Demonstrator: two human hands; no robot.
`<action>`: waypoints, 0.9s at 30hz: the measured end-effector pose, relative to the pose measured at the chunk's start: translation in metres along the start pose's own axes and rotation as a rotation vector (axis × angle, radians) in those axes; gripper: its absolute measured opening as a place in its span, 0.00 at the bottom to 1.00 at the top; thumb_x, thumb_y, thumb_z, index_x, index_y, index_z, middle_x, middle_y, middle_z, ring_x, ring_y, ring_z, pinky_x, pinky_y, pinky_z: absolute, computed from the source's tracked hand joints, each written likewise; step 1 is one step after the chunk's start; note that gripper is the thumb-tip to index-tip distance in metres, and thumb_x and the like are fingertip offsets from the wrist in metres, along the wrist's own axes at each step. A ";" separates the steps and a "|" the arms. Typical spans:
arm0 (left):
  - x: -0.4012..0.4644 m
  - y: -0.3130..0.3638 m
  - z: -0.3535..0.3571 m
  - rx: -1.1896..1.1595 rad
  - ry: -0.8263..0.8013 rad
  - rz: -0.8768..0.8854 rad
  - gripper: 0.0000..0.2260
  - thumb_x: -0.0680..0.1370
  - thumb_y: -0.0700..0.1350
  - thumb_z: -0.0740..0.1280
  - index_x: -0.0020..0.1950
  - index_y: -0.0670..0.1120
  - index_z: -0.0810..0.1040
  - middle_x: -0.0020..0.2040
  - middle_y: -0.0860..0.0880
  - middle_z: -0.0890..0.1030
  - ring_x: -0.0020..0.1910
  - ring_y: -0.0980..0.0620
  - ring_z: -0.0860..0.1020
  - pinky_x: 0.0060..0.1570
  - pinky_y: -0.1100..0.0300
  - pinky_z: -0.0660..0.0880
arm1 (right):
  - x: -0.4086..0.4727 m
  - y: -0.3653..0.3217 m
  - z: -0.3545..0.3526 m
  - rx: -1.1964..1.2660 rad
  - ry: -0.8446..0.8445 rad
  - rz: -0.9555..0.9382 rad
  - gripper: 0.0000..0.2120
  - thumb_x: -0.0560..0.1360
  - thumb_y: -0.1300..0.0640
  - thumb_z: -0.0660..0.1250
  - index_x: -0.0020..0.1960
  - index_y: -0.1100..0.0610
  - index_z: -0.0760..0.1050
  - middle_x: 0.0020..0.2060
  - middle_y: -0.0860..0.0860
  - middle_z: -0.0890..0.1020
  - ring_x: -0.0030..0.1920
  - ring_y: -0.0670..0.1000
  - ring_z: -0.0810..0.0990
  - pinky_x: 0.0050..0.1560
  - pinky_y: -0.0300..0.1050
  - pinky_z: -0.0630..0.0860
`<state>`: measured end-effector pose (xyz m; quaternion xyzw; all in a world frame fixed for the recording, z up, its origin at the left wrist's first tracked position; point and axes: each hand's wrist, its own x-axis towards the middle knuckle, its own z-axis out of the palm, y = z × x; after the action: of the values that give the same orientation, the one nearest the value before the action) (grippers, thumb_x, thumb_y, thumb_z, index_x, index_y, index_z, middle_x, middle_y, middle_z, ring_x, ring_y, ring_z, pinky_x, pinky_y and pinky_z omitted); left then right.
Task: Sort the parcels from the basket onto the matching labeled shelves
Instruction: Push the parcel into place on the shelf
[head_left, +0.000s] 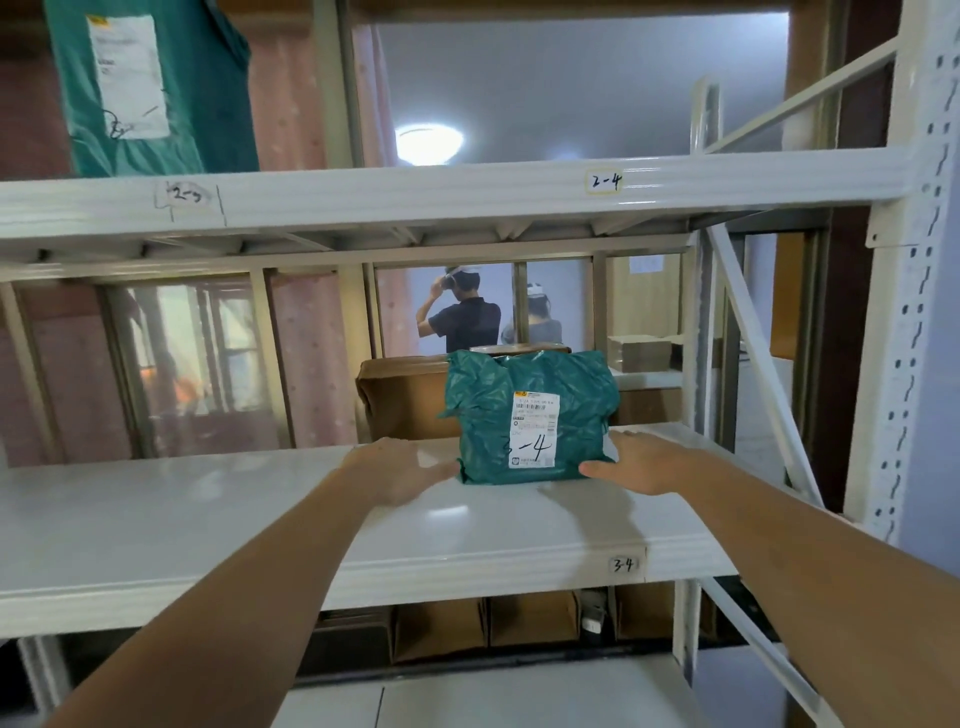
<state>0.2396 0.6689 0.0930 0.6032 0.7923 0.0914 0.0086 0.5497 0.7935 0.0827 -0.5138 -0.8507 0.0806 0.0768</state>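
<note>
Green parcel (530, 415) marked 3-4, on shelf (208, 514) tagged 3-4, flat hands touching its sides

The one camera sits on my head and faces straight into the rack, level with the white shelf (208, 519) marked 3-4 and close enough that my forearms reach in from the near bottom corners. The 2-4 shelf beam (467, 189) crosses above (the wide lens bends it). Far through the rack, a window shows two people (467, 317).
</note>
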 end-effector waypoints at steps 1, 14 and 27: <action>-0.010 -0.002 -0.003 0.020 0.001 0.003 0.42 0.75 0.77 0.51 0.78 0.49 0.68 0.77 0.46 0.71 0.73 0.44 0.71 0.71 0.48 0.66 | -0.009 -0.010 -0.002 0.002 -0.014 -0.049 0.37 0.79 0.30 0.55 0.81 0.47 0.57 0.76 0.51 0.67 0.74 0.55 0.67 0.73 0.49 0.65; -0.160 -0.103 -0.009 0.070 0.025 -0.278 0.41 0.75 0.77 0.52 0.80 0.54 0.63 0.81 0.51 0.64 0.78 0.46 0.64 0.77 0.45 0.60 | -0.035 -0.165 0.043 -0.082 -0.082 -0.359 0.43 0.77 0.26 0.51 0.83 0.52 0.53 0.81 0.54 0.57 0.79 0.59 0.59 0.78 0.58 0.57; -0.391 -0.154 -0.012 0.059 0.095 -0.867 0.33 0.77 0.74 0.56 0.68 0.51 0.78 0.66 0.50 0.80 0.63 0.47 0.78 0.63 0.51 0.74 | -0.119 -0.360 0.121 -0.008 -0.211 -0.956 0.33 0.79 0.33 0.59 0.76 0.52 0.67 0.74 0.54 0.71 0.70 0.56 0.73 0.71 0.55 0.70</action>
<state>0.1976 0.2532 0.0427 0.2099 0.9741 0.0840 -0.0075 0.2687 0.5157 0.0365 -0.0550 -0.9948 0.0846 0.0163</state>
